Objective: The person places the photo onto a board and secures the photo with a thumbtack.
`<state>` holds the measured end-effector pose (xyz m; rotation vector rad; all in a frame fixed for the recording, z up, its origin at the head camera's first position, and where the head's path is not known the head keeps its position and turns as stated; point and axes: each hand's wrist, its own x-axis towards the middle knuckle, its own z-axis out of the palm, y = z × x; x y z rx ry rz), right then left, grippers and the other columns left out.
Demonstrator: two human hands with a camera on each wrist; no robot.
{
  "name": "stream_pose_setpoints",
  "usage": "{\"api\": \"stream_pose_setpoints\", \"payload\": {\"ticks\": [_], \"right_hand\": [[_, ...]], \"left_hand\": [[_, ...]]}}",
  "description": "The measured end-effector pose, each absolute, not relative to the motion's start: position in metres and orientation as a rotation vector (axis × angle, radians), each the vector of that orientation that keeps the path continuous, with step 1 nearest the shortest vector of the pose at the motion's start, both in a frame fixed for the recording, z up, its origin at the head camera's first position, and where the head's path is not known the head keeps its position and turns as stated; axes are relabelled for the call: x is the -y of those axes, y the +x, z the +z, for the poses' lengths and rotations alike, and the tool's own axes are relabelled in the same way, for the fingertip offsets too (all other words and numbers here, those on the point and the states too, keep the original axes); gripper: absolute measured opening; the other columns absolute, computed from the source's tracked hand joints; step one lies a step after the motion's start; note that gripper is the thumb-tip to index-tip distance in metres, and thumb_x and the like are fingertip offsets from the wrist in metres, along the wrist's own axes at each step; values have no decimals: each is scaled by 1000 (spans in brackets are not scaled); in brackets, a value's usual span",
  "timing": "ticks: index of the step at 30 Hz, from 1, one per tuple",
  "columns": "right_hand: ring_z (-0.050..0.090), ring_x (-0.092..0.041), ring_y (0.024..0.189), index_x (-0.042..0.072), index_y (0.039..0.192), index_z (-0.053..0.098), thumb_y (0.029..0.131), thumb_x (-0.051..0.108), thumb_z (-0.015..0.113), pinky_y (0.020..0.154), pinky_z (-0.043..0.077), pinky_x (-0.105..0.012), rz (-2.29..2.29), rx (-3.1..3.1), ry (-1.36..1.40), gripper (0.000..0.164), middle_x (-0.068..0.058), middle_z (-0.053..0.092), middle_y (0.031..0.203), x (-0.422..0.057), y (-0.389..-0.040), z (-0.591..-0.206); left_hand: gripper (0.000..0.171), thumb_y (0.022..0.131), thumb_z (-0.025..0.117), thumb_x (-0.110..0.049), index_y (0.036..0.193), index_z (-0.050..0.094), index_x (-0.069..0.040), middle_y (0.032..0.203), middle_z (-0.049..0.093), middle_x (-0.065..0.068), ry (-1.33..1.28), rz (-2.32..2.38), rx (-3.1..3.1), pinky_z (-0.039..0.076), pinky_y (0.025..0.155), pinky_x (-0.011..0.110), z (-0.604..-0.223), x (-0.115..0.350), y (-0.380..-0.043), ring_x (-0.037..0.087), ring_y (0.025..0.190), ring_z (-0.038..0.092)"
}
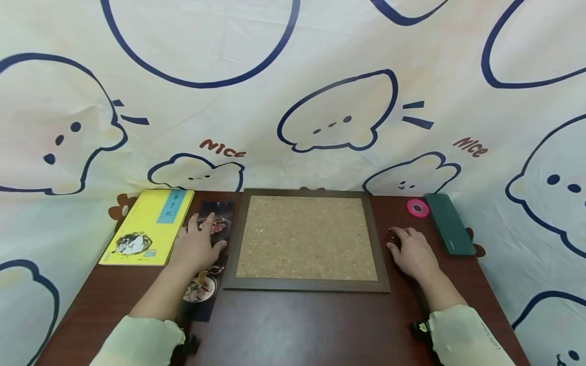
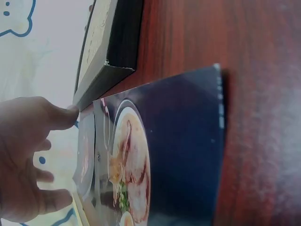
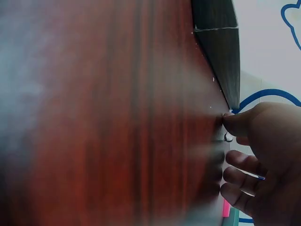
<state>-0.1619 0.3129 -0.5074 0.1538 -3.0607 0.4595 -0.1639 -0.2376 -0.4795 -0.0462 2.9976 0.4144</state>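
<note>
My left hand [image 1: 194, 246] is spread over a dark glossy sheet printed with food pictures [image 1: 199, 305]. In the left wrist view its fingers are loosely extended above the far part of the sheet [image 2: 183, 136], and nothing is gripped. A cork board [image 1: 306, 239] in a dark frame lies between the hands. My right hand [image 1: 414, 254] rests at the table right of the frame, fingers slightly bent and fingertips down at the surface. By its thumb and index finger is a small dark item [image 3: 228, 137], whose kind I cannot tell.
A yellow book [image 1: 146, 229] lies at the left, close to the sheet. Behind the right hand are a pink round item [image 1: 418, 208] and a dark green flat box [image 1: 450, 223]. The brown table [image 1: 302, 325] meets a patterned cloth [image 1: 256, 112] at its back and sides.
</note>
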Motion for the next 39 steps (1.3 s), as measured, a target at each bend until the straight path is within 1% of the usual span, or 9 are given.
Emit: {"api": "stream_pose_setpoints", "payload": {"ticks": [4, 7, 12, 15, 20, 27, 33, 36, 39], "right_hand": [[54, -47, 117, -1, 136, 63, 102, 18, 63, 99, 46, -62, 448, 3052, 187, 39, -28, 60, 127, -313, -166, -508], [58, -45, 112, 0, 129, 70, 102, 14, 63, 97, 47, -61, 428, 3035, 220, 31, -26, 64, 120, -314, -168, -509], [62, -45, 110, 0, 122, 73, 101, 9, 63, 96, 49, -60, 423, 3036, 221, 25, -25, 68, 115, -314, -170, -509], [62, -46, 111, 0, 121, 74, 101, 8, 62, 97, 48, -61, 435, 3041, 209, 24, -25, 69, 116, -314, -170, -510], [63, -45, 109, 1, 116, 75, 101, 7, 62, 95, 49, -60, 464, 3037, 198, 20, -23, 70, 114, -315, -171, -509], [64, -43, 106, 2, 110, 75, 101, 6, 62, 93, 50, -60, 483, 3031, 198, 16, -21, 70, 110, -316, -172, -508], [64, -43, 106, 3, 107, 75, 100, 5, 63, 92, 50, -61, 504, 3023, 200, 14, -20, 70, 108, -318, -172, -506], [64, -44, 106, 3, 107, 75, 100, 5, 63, 92, 50, -61, 529, 3020, 181, 14, -20, 69, 109, -319, -171, -507], [64, -43, 106, 3, 108, 75, 101, 6, 62, 93, 50, -61, 565, 3014, 176, 15, -21, 69, 111, -320, -172, -509]], "left_hand": [[87, 96, 70, -37, 162, 27, -1, 151, 28, 45, -87, 438, -2941, 38, 100, 75, -480, 239, -171, 66, 131, 34], [81, 96, 70, -31, 159, 32, 2, 142, 38, 46, -98, 442, -2914, 41, 99, 73, -480, 240, -174, 64, 126, 42], [70, 95, 71, -24, 154, 43, -1, 132, 49, 42, -84, 477, -2929, 47, 93, 68, -482, 243, -176, 58, 115, 55], [69, 92, 74, -24, 152, 47, -3, 132, 46, 40, -124, 494, -2940, 46, 93, 68, -484, 245, -176, 58, 116, 51], [77, 89, 79, -27, 152, 44, 0, 142, 36, 42, -192, 542, -2920, 43, 98, 69, -485, 248, -177, 61, 125, 39], [79, 85, 84, -30, 150, 47, -3, 132, 47, 38, -200, 653, -2872, 46, 93, 65, -490, 259, -185, 53, 114, 47], [70, 84, 82, -18, 144, 52, 4, 129, 57, 35, -170, 716, -2912, 46, 97, 63, -488, 263, -190, 50, 114, 56], [64, 86, 77, -12, 142, 53, 7, 130, 57, 35, -127, 727, -2948, 44, 99, 64, -488, 264, -191, 51, 117, 55], [62, 89, 75, -9, 145, 52, 7, 133, 53, 36, -124, 773, -2948, 42, 102, 66, -488, 266, -189, 52, 121, 53]]}}
